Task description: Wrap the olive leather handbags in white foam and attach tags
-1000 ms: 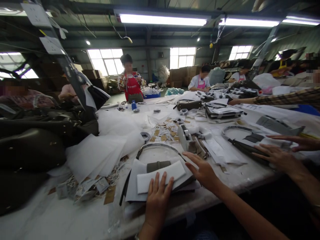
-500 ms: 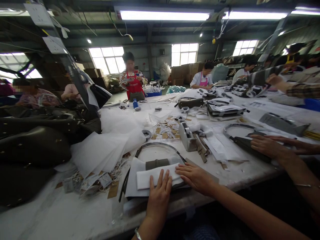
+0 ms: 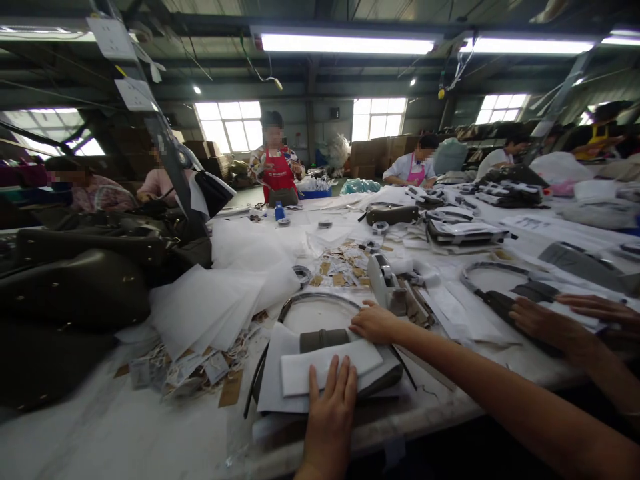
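An olive-green handbag [image 3: 384, 383] lies flat near the table's front edge, with its dark wrapped handle [image 3: 320, 298] arched behind it. Over it is a white sheet [image 3: 273, 357], and on that a folded white foam strip [image 3: 327, 368] beside a small olive piece [image 3: 324, 340]. My left hand [image 3: 333, 407] presses on the strip, fingers stretched out. Over the bag's right rear, near the handle, my right hand [image 3: 375, 323] hovers with loosely bent fingers, and nothing shows in it. A grey tape dispenser [image 3: 384, 283] stands just beyond that hand.
On the left are stacked foam sheets [image 3: 210, 303], loose tags [image 3: 190, 367] and dark bags [image 3: 75, 293]. Tape rolls [image 3: 301, 275] and more tags [image 3: 343, 263] lie behind. At right, a co-worker's hands [image 3: 555, 327] work on another bag. Several people sit or stand farther back.
My right hand has lifted off the white strip and moved back toward the handle and dispenser. My left hand stays on the strip. The view has shifted slightly.
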`<state>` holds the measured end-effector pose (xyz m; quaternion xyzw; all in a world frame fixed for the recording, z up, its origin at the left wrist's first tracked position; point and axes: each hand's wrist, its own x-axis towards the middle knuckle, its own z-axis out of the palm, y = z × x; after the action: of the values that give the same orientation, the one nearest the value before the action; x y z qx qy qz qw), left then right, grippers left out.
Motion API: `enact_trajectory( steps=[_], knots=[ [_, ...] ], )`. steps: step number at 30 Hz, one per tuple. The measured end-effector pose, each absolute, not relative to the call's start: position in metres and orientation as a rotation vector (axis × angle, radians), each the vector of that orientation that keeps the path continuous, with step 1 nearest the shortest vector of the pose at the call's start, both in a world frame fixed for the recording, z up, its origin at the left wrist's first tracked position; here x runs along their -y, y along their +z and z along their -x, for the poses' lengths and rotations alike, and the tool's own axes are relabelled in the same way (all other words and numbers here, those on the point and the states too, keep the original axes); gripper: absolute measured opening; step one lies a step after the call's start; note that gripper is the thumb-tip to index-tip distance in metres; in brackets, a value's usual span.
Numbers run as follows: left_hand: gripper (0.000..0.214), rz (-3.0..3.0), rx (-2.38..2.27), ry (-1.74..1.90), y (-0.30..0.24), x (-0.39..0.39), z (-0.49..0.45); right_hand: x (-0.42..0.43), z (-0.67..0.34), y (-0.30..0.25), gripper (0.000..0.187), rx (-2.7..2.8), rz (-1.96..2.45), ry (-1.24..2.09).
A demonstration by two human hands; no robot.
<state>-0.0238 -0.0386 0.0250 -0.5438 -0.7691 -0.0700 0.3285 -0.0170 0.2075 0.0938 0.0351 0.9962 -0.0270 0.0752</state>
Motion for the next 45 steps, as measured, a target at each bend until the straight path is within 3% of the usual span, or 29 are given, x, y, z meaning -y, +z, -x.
enact_trajectory(
  steps=[12, 18, 29, 36, 45],
  knots=[
    [0.043, 1.382, 1.968, -0.36, 0.019, 0.031, 0.026, -0.196, 0.07, 0.092, 0.044, -2.71, -0.906, -0.068],
    [0.042, 1.381, 1.94, -0.347, 0.021, 0.031, 0.027, -0.196, 0.078, 0.093, 0.031, -2.578, -1.006, -0.243],
    [0.038, 1.364, 1.955, -0.255, 0.019, 0.034, 0.026, -0.206, 0.084, 0.09, 0.035, -2.585, -1.192, -0.317],
    [0.04, 1.389, 1.963, -0.234, 0.023, 0.037, 0.026, -0.22, 0.084, 0.086, 0.032, -2.622, -1.073, -0.681],
    [0.039, 1.376, 1.981, -0.246, 0.022, 0.035, 0.025, -0.224, 0.049, 0.095, 0.033, -2.855, -0.832, -1.454]
  ],
)
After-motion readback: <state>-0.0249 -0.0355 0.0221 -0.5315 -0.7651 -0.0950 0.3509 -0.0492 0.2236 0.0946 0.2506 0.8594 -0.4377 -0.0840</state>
